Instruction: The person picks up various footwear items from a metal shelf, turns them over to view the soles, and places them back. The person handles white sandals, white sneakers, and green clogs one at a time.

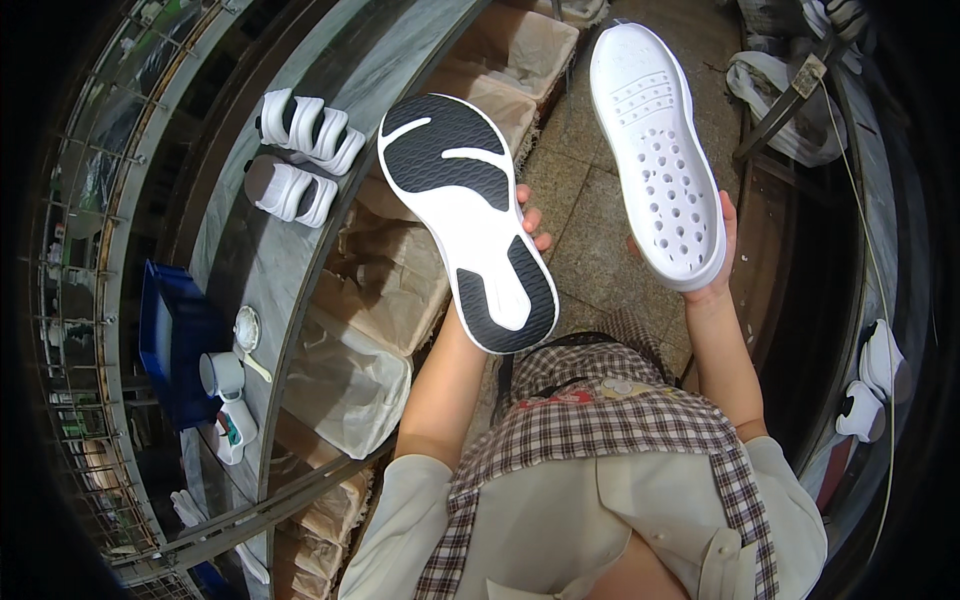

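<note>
My left hand (534,219) grips a shoe sole (480,213) from behind, fingertips showing along its right edge. Its bottom faces me, white with black textured patches at toe and heel. In my right hand (722,262) is a second shoe sole (662,150), all white, held at the heel end. This one shows its inner side, with a raised rim, rows of round holes and small dots toward the toe. Both soles are up off any surface, apart from each other, toes pointing away from me.
On the left counter (262,350) stand white shoes (310,135), a blue bin (180,340), a white mug (221,375) and a brush (249,330). Below it are lined baskets (350,390). At right, a metal bar (790,105), a white bag (785,85) and more white shoes (872,385).
</note>
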`<control>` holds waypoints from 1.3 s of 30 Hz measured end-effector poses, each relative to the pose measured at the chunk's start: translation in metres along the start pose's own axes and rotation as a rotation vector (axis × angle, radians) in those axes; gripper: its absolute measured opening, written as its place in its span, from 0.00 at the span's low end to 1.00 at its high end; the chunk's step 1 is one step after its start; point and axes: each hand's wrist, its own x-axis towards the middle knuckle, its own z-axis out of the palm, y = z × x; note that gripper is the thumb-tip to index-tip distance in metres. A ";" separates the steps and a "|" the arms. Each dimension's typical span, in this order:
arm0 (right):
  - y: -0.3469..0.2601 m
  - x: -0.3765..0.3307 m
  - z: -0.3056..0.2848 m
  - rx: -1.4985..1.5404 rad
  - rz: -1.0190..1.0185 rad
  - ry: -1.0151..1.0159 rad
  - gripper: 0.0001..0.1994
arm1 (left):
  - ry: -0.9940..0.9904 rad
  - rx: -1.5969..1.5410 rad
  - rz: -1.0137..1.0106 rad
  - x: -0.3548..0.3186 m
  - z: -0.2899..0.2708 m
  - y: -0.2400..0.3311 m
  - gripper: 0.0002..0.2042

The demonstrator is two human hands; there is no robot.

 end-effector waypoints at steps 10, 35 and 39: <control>0.046 -0.014 0.052 -1.082 -0.148 -0.244 0.34 | 0.288 0.194 -0.098 0.005 -0.021 -0.010 0.23; 0.104 0.015 0.065 -1.085 0.077 -0.496 0.27 | 0.143 0.333 0.095 -0.045 -0.038 0.047 0.20; 0.134 0.028 0.060 -1.116 0.120 -0.483 0.44 | 0.322 0.536 0.249 -0.049 -0.026 0.064 0.22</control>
